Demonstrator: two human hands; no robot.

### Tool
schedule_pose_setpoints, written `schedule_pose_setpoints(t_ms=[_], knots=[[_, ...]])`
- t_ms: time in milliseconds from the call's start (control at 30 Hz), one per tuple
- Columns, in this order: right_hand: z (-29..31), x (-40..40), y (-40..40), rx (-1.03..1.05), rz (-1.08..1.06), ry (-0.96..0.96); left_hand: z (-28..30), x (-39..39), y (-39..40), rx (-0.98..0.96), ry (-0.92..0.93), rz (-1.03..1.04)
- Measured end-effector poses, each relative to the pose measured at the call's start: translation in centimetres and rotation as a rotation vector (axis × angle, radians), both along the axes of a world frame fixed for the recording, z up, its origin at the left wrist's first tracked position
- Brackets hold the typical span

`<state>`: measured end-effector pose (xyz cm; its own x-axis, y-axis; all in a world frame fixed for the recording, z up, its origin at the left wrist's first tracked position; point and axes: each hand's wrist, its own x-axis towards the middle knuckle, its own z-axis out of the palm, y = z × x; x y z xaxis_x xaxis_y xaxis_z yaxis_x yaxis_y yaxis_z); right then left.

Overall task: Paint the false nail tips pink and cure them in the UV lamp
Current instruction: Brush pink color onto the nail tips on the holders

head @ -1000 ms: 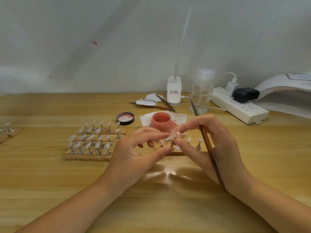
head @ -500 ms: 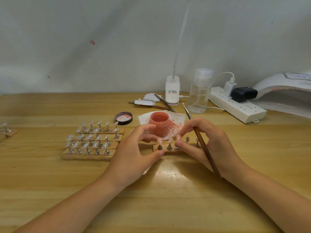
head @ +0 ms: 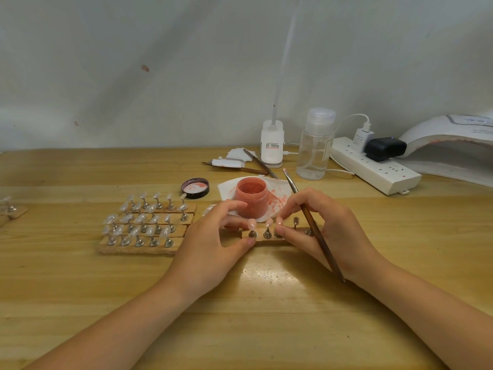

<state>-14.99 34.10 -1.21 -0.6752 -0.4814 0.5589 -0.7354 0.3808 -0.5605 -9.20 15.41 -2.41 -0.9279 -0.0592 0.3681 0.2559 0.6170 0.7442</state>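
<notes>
The short wooden strip [head: 266, 240] of metal pegs lies crosswise just in front of the person, its long axis running left to right, and both hands meet over it. The left hand [head: 210, 244] holds the strip's left end, thumb on the near edge and fingers curled over the far side. The right hand [head: 325, 231] pinches a painted pink nail tip [head: 278, 222] at its peg, third from the left, while the long brown-handled brush [head: 314, 228] is tucked in the same hand — bristles pointing away toward the wall, handle end toward the wrist. Two more pink nail tips [head: 252, 223] stand on pegs left of the pinched one; a bare peg [head: 295, 222] stands to its right.

The white domed UV lamp [head: 453, 145] sits well to the right of the strip and further back, so the right hand is the nearer one for carrying the strip there. Between them lie the white power strip [head: 376, 172] and a clear plastic pump bottle [head: 314, 153] — both worth clearing on the way.

Directly behind the strip, almost touching the fingers, stands the open pink pigment jar [head: 252, 197] on a stained white wipe [head: 277, 196]; its black lid [head: 195, 187] lies left of the jar. Left of the strip, four rows of unpainted clear tips [head: 144, 222] wait on the wooden surface [head: 266, 316].
</notes>
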Motion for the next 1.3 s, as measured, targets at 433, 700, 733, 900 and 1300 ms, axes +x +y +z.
schedule_pose_setpoints(t_ms=[433, 700, 733, 900, 1300], knots=[[0.3, -0.9, 1.8, 0.069, -0.040, 0.165, 0.2, 0.1, 0.1, -0.002, -0.015, -0.009], [0.0, -1.2, 1.9, 0.083, -0.021, 0.153, 0.3, 0.2, 0.2, -0.003, -0.034, 0.000], [0.1, -1.2, 1.9, 0.080, -0.017, 0.143, 0.3, 0.2, 0.2, -0.002, -0.036, 0.002], [0.1, -1.0, 1.8, 0.020, 0.010, 0.048, 0.4, 0.3, 0.2, -0.009, -0.042, 0.007], [0.8, -0.1, 0.8, -0.255, -0.088, 0.081, 1.0, 0.7, 0.7, 0.038, -0.032, 0.017]])
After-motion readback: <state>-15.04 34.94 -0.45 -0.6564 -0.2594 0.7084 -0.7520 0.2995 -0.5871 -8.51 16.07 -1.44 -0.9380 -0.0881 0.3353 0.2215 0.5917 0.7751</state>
